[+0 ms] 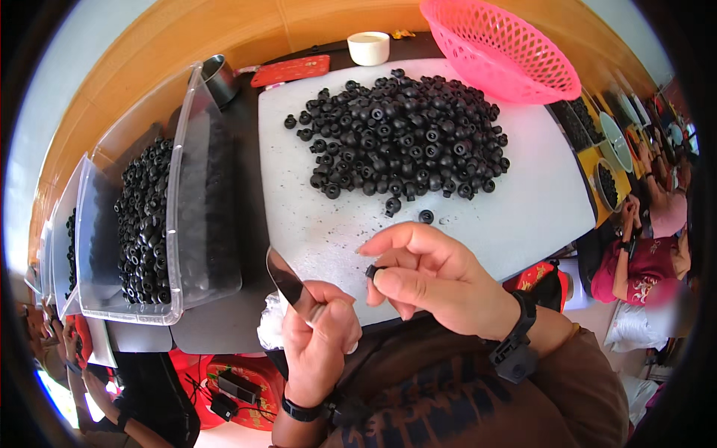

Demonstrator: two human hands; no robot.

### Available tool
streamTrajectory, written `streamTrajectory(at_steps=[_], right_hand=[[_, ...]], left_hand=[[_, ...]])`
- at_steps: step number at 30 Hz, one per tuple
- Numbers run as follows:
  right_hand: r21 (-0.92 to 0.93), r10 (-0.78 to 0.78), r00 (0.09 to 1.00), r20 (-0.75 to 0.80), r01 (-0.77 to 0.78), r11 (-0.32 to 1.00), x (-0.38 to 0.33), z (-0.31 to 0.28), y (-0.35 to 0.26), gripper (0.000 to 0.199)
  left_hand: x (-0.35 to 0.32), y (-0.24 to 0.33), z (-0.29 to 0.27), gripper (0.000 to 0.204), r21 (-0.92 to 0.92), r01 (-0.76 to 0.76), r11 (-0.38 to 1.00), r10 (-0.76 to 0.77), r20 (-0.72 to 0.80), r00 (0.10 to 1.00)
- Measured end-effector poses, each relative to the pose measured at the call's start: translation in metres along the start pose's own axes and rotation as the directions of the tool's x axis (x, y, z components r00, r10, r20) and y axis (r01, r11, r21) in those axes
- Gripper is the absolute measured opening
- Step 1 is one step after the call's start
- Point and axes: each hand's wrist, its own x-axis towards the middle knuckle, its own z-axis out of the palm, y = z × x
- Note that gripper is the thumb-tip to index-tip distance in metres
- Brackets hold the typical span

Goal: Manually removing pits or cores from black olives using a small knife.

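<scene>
My left hand [320, 340] is closed around the handle of a knife, its short shiny blade [287, 279] pointing up and left near the board's front edge. Between the thumb and fingers of my right hand [444, 280] is a small black rubber-like part [371, 272], mostly covered by the fingertips. Beyond both hands a heap of round black parts with holed necks [407, 138] lies on a white board [314, 231]. One loose black part [426, 216] sits between the heap and my right hand. Dark crumbs speckle the board.
Left of the board stands a clear plastic bin [178, 216] of similar black parts. A pink basket [508, 52], a white cup [368, 48], a red flat packet [291, 70] and a metal mug [219, 78] stand behind. People work at both sides, one in a maroon shirt [642, 269].
</scene>
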Motion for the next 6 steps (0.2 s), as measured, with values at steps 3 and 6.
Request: streamTrajectory(at_steps=[3, 6], right_hand=[[0.0, -0.064, 0.998, -0.028, 0.064, 0.998, -0.012, 0.002, 0.01, 0.023], [0.055, -0.096, 0.985, 0.146, 0.089, 0.995, -0.02, -0.001, 0.013, 0.021]], left_hand=[[-0.009, 0.0, 0.008, 0.016, -0.007, 0.006, 1.0, -0.006, 0.03, 1.0], [-0.013, -0.001, 0.011, 0.02, -0.009, 0.025, 1.0, -0.024, 0.065, 0.998]])
